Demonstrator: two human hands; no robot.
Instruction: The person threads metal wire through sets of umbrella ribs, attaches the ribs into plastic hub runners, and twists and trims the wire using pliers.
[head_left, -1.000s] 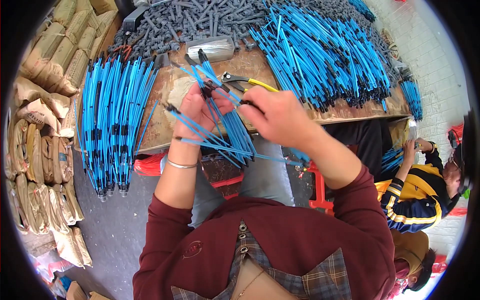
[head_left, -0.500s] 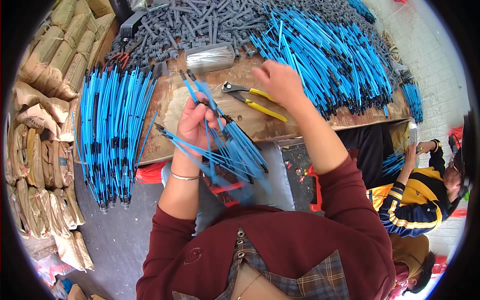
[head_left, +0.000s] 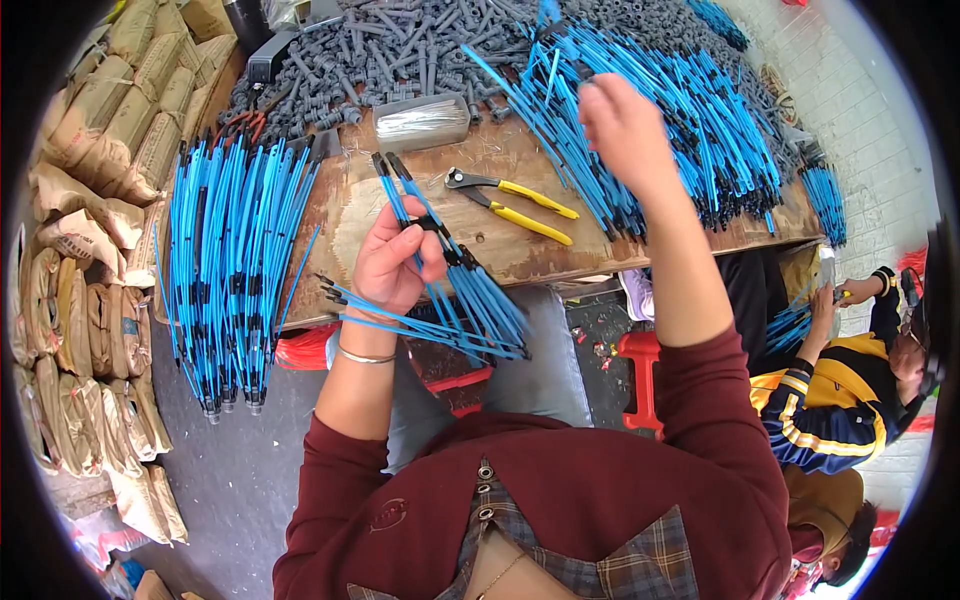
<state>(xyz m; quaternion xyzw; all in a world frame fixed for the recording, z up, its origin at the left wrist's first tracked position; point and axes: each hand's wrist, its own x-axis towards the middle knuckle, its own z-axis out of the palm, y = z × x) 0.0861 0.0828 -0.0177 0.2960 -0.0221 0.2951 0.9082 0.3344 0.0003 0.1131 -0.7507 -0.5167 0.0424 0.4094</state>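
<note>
While the left hand (head_left: 392, 262) has stayed near the middle of the frame, its thumb and fingers closed around a loose bundle of thin blue plastic strips with black ends (head_left: 478, 285), the right hand (head_left: 632, 130) has swung away from it, past the steel-headed pliers with yellow handles (head_left: 525, 222), to the upper right. It now hovers over a large heap of similar blue strips (head_left: 700, 140), fingers loosely bent; blur and overlap mean I cannot tell whether they grip one. That leaves the bundle, I judge, to the left hand alone, its lower ends over the lap at centre, and the pliers untouched on the worn wooden table (head_left: 500, 150).

At top centre, a shallow rectangular box of cloudy plastic (head_left: 392, 132) holds thin silvery wires (head_left: 422, 116), laid mostly lengthwise, with dark grey ribbed plastic parts (head_left: 400, 45) heaped loosely behind it. Stacked brown paper sacks (head_left: 110, 80) fill the upper left; what is inside them cannot be seen.
</note>
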